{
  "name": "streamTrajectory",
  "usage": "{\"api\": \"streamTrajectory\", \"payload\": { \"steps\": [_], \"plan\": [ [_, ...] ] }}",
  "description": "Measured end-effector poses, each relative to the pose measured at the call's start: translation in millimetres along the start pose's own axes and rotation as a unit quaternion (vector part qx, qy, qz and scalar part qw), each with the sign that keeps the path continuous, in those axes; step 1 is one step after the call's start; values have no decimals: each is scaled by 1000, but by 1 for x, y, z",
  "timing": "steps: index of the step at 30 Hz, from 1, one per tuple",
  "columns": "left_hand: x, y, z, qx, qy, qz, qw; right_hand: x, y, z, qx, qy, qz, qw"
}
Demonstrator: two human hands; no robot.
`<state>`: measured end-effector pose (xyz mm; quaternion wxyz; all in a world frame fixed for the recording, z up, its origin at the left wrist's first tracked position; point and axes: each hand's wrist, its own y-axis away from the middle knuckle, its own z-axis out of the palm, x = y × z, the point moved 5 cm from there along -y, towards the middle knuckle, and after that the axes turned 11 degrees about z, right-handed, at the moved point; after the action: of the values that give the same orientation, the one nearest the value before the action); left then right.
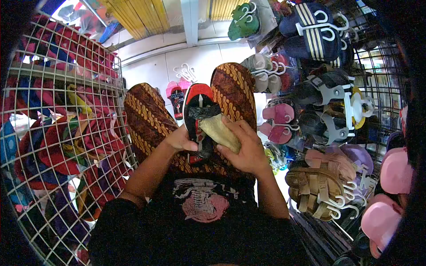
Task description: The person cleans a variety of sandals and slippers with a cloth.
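Between my knees is a black and red sandal [200, 94], its red end pointing away from me. My left hand [181, 139] grips its left side, with the thumb lying over the near part. In my right hand [245, 149] is a yellowish-tan cloth or pad [220, 131], whose far end touches the sandal's dark straps. The right fingers wrap round the cloth, and what lies under it is hidden. Beyond the sandal, a pair of pink and dark sandals [176, 101] rests on the pale floor beside my left knee.
A wire grid rack [66, 148] with colourful goods stands at the left. Many sandals hang on the right, among them brown ones [310, 184], pink ones [278, 114] and striped navy slippers [310, 31]. Green sandals [244, 22] are at the top. White tiles [151, 64] lie ahead.
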<state>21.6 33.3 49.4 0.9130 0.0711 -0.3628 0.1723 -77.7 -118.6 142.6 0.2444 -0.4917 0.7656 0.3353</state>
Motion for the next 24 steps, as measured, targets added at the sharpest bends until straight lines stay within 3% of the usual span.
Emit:
{"api": "streamTrajectory", "payload": {
  "steps": [3, 5, 9, 13, 15, 18, 20, 24],
  "plan": [
    [8, -1, 14, 12, -92, -25, 995, -5, 3, 5, 51, 20, 3, 998],
    [6, -4, 6, -27, -173, -47, 983, -9, 1, 9, 65, 11, 9, 998],
    [5, -7, 5, -36, -149, 41, 987, -13, 3, 5, 62, 22, -34, 997],
    [4, -6, 22, 8, -129, 77, 989, -7, 4, 4, 43, -3, 18, 999],
    [8, -10, 25, -58, -257, 83, 961, -10, 6, 5, 26, -16, 51, 998],
    [11, -9, 32, -33, -256, 41, 965, -20, 6, 1, 8, -91, 60, 994],
    [9, -10, 32, -44, -289, 6, 956, -21, 5, 0, 27, -69, 52, 996],
    [6, -18, 38, -28, -304, 72, 949, -19, 0, 16, 126, -136, 65, 980]
  ]
}}
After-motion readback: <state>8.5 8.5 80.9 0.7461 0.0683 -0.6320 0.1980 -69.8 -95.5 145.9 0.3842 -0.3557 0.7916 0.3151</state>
